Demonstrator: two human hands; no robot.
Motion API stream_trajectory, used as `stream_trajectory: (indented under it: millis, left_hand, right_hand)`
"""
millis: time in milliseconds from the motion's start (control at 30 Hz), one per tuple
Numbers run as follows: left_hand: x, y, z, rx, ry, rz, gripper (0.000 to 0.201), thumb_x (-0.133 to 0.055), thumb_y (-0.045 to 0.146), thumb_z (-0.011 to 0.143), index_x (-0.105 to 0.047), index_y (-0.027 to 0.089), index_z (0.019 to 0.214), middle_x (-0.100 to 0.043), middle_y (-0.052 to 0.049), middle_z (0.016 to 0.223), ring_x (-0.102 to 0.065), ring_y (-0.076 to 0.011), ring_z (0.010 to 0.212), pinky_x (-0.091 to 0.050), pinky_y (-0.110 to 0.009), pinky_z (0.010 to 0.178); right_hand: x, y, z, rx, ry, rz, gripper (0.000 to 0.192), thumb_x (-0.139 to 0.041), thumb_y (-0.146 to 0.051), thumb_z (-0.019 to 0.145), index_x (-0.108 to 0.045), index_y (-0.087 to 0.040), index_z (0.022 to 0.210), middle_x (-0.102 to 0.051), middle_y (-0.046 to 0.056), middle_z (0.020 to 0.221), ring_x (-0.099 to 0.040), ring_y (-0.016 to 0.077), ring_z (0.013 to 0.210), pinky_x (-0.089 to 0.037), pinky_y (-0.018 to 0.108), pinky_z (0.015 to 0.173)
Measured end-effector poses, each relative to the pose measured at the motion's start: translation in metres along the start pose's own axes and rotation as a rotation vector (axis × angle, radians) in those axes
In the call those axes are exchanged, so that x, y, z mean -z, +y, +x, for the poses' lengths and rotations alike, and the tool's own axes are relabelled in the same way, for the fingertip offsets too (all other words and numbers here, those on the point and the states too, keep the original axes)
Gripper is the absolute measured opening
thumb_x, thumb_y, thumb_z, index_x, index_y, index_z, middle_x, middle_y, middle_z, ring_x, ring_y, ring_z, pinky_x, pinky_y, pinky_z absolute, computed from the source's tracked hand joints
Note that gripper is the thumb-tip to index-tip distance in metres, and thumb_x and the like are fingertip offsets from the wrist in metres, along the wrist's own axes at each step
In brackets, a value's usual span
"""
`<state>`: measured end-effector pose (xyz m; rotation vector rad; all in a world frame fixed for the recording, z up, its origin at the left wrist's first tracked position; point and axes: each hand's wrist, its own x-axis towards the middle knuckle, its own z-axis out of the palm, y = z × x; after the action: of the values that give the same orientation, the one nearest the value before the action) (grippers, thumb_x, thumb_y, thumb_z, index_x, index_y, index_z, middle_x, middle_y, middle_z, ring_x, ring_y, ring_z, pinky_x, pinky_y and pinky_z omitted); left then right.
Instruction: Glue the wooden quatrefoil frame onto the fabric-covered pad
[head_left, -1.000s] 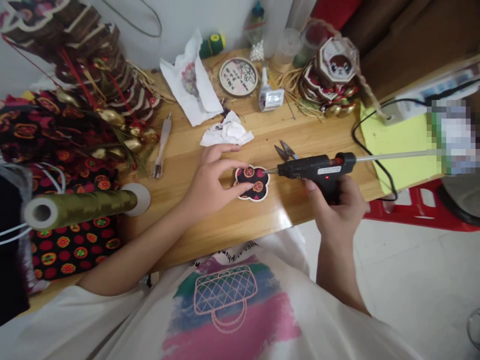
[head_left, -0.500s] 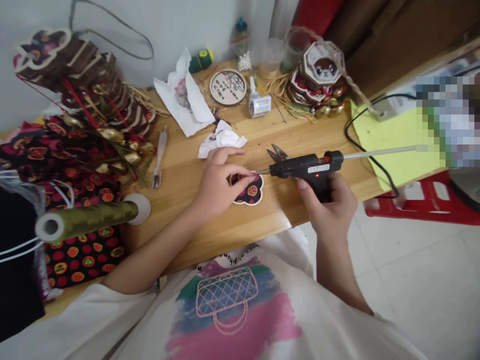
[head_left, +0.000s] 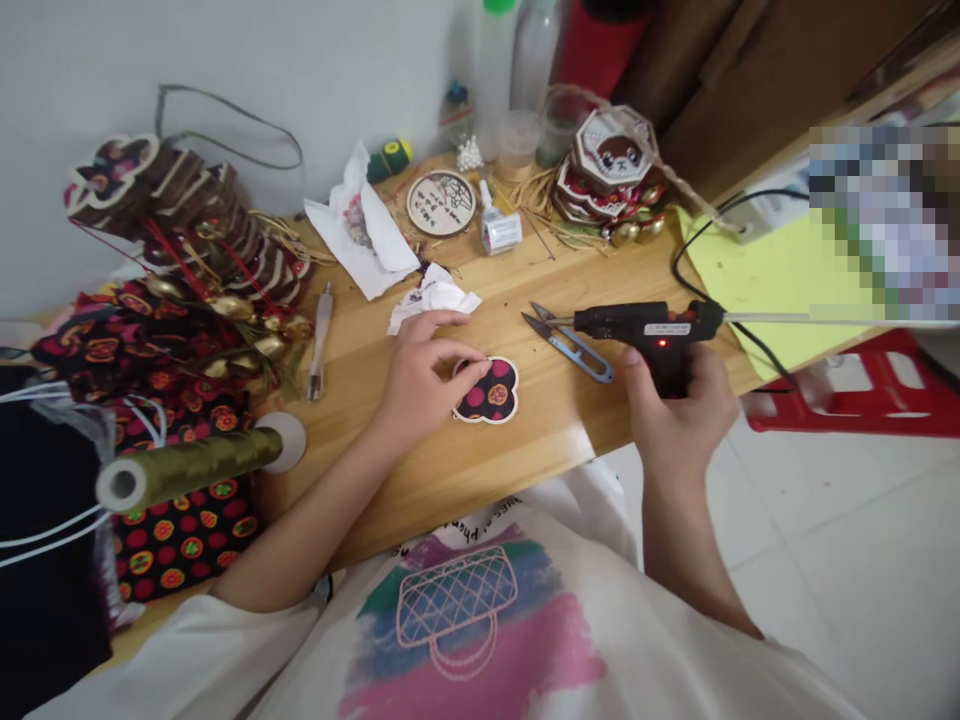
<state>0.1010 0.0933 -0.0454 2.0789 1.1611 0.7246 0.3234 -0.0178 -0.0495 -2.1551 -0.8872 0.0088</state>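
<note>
My right hand (head_left: 686, 410) is wrapped round the handle of a black glue gun (head_left: 652, 325), whose red light is lit and whose nozzle points left. A long glue stick runs out of its back. On the table lies a flower-shaped piece (head_left: 491, 398) with a pale rim and dark patterned fabric on it. The thumb and forefinger of my left hand (head_left: 424, 375) come together at its upper edge, the other fingers stretched above. Blue thread snips (head_left: 581, 350) lie under and beside the nozzle.
White crumpled paper (head_left: 435, 295), a pen (head_left: 320, 340), a glue bottle (head_left: 499, 225) and a round plaque (head_left: 441, 203) lie behind. Stacked ornaments (head_left: 225, 230) and an olive ribbon roll (head_left: 195, 465) stand left. A black cable (head_left: 679, 265) crosses yellow paper (head_left: 739, 275) at right.
My right hand has drawn the glue gun to the right, away from the flower-shaped piece, uncovering more of the snips. My left hand stays at the piece. The view has shifted slightly.
</note>
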Motion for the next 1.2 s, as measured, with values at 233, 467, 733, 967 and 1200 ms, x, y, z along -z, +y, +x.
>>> stream_trajectory:
  millis: [233,467,733,967,1200]
  left_hand:
    - [-0.001,-0.002,0.000,-0.017,0.057,0.032,0.005,-0.072,0.025,0.080,-0.075,0.024,0.076,-0.069,-0.004,0.111,-0.061,-0.0238,0.109,-0.049,-0.048,0.099]
    - [-0.002,-0.006,0.000,-0.019,0.060,0.050,0.012,-0.065,0.028,0.085,-0.074,0.024,0.079,-0.070,-0.003,0.111,-0.061,-0.0225,0.110,-0.048,-0.048,0.100]
    - [0.003,-0.009,0.005,-0.034,0.031,0.066,0.012,-0.065,0.027,0.085,-0.076,0.026,0.082,-0.070,-0.002,0.112,-0.061,-0.0225,0.111,-0.048,-0.048,0.101]
    - [0.002,-0.012,0.007,-0.019,0.123,0.099,0.007,-0.076,0.031,0.077,-0.075,0.026,0.072,-0.071,-0.001,0.103,-0.063,-0.0230,0.102,-0.050,-0.047,0.096]
    - [0.003,-0.014,0.009,-0.019,0.106,0.119,0.007,-0.071,0.029,0.081,-0.074,0.024,0.076,-0.071,-0.002,0.103,-0.063,-0.0217,0.102,-0.050,-0.045,0.096]
  right_hand:
    - [-0.002,0.007,0.005,-0.081,-0.026,0.054,0.044,-0.070,-0.056,0.067,-0.064,-0.018,0.087,-0.057,-0.001,0.066,-0.047,0.0140,0.057,-0.039,0.028,0.055]
    - [-0.003,0.002,0.005,-0.111,-0.071,0.112,0.041,-0.069,-0.054,0.067,-0.064,-0.018,0.087,-0.059,-0.002,0.067,-0.048,0.0133,0.059,-0.040,0.028,0.057]
    - [-0.005,-0.003,0.004,-0.094,-0.094,0.127,0.039,-0.068,-0.053,0.067,-0.063,-0.019,0.085,-0.058,-0.002,0.065,-0.046,0.0127,0.057,-0.039,0.027,0.055]
    - [-0.003,-0.007,0.003,-0.094,-0.118,0.137,0.039,-0.067,-0.053,0.066,-0.062,-0.018,0.084,-0.056,-0.003,0.063,-0.045,0.0127,0.057,-0.038,0.027,0.054]
    - [-0.006,-0.006,0.000,-0.068,-0.142,0.139,0.040,-0.067,-0.053,0.068,-0.063,-0.018,0.087,-0.057,-0.002,0.065,-0.046,0.0126,0.058,-0.038,0.027,0.055]
